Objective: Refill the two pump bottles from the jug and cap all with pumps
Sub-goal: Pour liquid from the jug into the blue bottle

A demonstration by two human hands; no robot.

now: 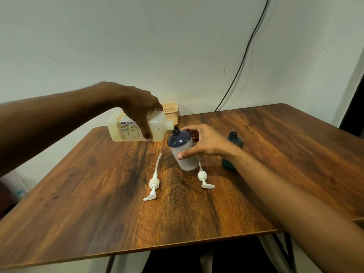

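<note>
My left hand point(140, 107) grips a pale yellowish jug point(126, 128) from above and tips it on its side, spout right at the open neck of a dark blue bottle point(182, 148). My right hand point(204, 141) holds that bottle, which leans slightly to the left on the table. A dark green bottle point(233, 142) stands uncapped to the right, its lower part hidden behind my right forearm. Two white pumps lie on the table in front: one point(153, 184) at the left, the other point(203, 178) just below the blue bottle.
The wooden table point(98, 213) ends close to me at the front edge. A small peach basket point(171, 111) stands at the back edge behind the jug. A black cable point(244, 62) hangs down the wall to the table's rear.
</note>
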